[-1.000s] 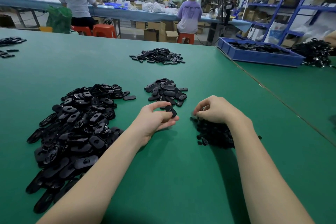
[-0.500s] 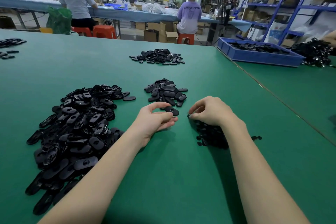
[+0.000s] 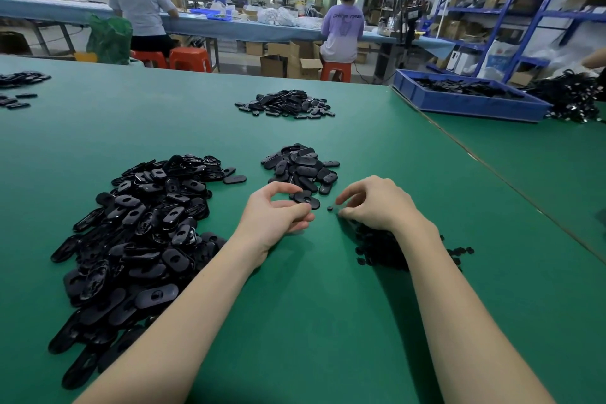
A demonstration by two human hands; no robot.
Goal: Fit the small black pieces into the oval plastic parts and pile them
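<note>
We're gripping an oval plastic part (image 3: pixel 306 199) in our left hand (image 3: pixel 275 216), mid-worktop (image 3: pixel 328 321); our right hand (image 3: pixel 377 203) is curling over the small black pieces (image 3: pixel 377 249), one stray piece (image 3: pixel 330 208) lying between; whether it's pinching anything, we can't tell.

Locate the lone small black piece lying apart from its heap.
Head view, centre: the small black piece lies on the green table between the left hand and the right hand, just ahead of the right fingertips.
</note>
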